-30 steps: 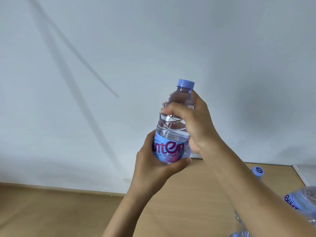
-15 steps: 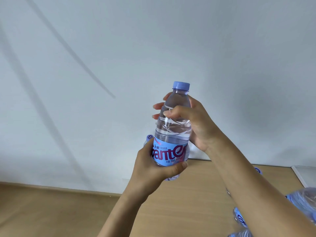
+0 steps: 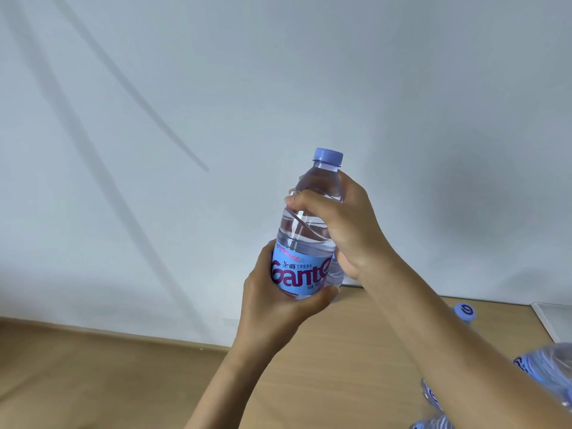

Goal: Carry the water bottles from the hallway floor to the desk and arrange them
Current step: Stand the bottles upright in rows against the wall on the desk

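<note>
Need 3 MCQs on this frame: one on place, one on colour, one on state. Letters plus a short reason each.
1. Where does the left hand grip the held bottle?
A. at the cap
B. around the labelled lower part
C. nowhere on it

2. What colour is the bottle's cap?
A. red
B. green
C. light purple-blue

3. What is the state of the held bottle?
A. upright, cap on, held above the desk
B. lying flat on the desk
C. upside down with the cap off

Answers:
1. B: the left fingers and thumb wrap the blue label, while the right hand grips the clear upper part.
2. C: the cap at the top reads pale violet-blue.
3. A: the cap points up and is in place, and both hands hold the bottle in front of the wall, clear of the wooden top.
</note>
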A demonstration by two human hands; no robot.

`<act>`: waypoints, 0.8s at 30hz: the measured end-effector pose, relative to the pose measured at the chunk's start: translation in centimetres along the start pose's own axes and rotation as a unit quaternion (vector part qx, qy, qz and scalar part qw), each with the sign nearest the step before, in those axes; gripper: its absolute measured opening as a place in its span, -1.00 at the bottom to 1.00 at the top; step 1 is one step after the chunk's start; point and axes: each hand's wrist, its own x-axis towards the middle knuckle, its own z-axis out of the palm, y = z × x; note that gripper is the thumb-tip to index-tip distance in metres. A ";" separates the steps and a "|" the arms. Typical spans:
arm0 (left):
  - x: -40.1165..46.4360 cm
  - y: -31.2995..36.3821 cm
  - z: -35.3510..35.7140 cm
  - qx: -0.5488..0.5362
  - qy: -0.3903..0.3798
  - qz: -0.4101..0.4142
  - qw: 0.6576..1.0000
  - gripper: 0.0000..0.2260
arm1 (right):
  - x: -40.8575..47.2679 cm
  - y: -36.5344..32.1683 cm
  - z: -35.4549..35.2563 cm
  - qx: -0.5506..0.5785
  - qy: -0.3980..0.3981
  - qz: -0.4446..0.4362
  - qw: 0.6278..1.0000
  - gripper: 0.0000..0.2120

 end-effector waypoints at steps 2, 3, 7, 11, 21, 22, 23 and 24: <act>0.0 0.1 -0.2 -0.021 -0.024 -0.009 0.999 -0.54 | 0.1 0.1 -0.3 0.029 -0.019 0.004 0.999 -0.82; 0.0 0.2 -0.2 -0.030 -0.036 -0.013 0.999 -0.55 | 0.2 0.1 -0.5 0.040 -0.026 0.005 0.999 -0.84; 0.2 -0.2 -0.5 -0.049 -0.071 -0.028 0.996 -0.52 | 0.3 0.3 -1.0 0.040 -0.038 -0.001 0.998 -0.84; 0.3 -0.8 -0.7 -0.052 -0.087 -0.031 0.994 -0.51 | 0.3 0.8 -1.2 -0.005 -0.045 -0.002 0.999 -0.82; 0.5 -4.5 -1.0 -0.054 -0.100 -0.076 0.991 -0.62 | 0.8 2.6 -2.5 -0.163 -0.137 0.053 0.976 -0.80; 0.6 -5.0 -1.1 -0.057 -0.103 -0.084 0.989 -0.63 | 0.8 3.1 -2.6 -0.172 -0.140 0.053 0.974 -0.77; 0.6 -5.5 -1.1 -0.056 -0.108 -0.090 0.988 -0.62 | 0.7 3.6 -2.7 -0.173 -0.135 0.055 0.974 -0.75; 0.7 -6.2 -1.2 -0.051 -0.114 -0.096 0.988 -0.61 | 0.6 4.3 -2.7 -0.168 -0.129 0.060 0.975 -0.74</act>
